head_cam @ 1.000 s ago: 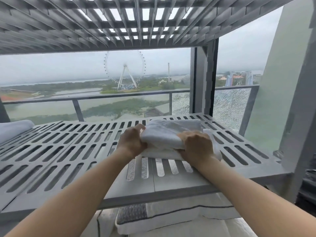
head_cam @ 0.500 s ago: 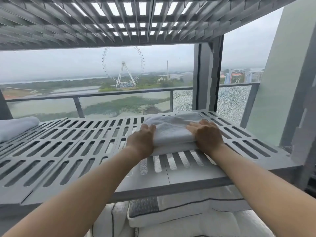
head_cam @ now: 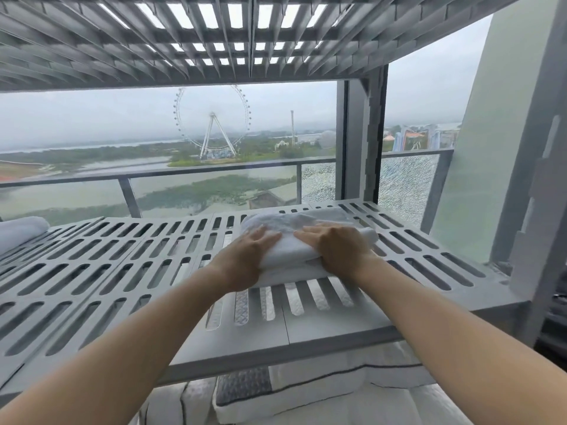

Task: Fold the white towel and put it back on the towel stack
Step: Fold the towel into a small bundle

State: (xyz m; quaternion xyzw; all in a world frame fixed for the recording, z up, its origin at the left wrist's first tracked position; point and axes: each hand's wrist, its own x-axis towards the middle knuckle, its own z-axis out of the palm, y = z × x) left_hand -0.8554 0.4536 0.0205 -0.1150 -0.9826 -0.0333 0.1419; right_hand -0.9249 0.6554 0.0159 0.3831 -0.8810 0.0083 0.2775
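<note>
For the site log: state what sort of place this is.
Probably a high-rise balcony used for linen storage: a grey slotted shelf holds the white towel under the left hand and right hand, bedding lies below, and a glass railing overlooks a Ferris wheel.

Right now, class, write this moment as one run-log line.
stage: placing | white towel: folded, on grey slatted shelf | left hand: flat on towel | right hand: flat on towel
</note>
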